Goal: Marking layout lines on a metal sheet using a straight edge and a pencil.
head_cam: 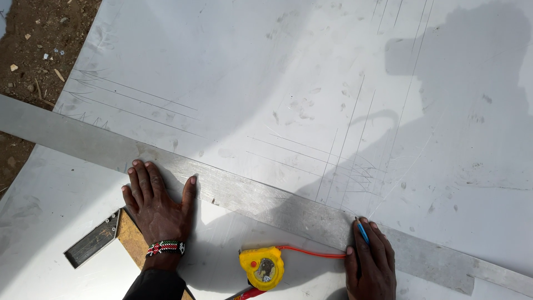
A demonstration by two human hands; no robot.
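Observation:
My left hand (158, 203) lies flat with fingers spread on a long metal straightedge (261, 200) that runs diagonally across a large sheet of shiny metal (266, 72). A beaded bracelet (165, 248) circles that wrist. My right hand (371, 261) grips a blue pen (362, 231), its tip at the straightedge's upper edge. Between my hands sits a yellow tape measure (262, 268) with an orange-red cord (311, 253) running toward my right hand.
A metal try square (94, 239) with a wooden stock (135, 241) lies left of my left wrist. Scribed lines mark the sheet. Bare dirt with small stones (33, 50) shows at the upper left. A shadow (461, 83) falls over the right side.

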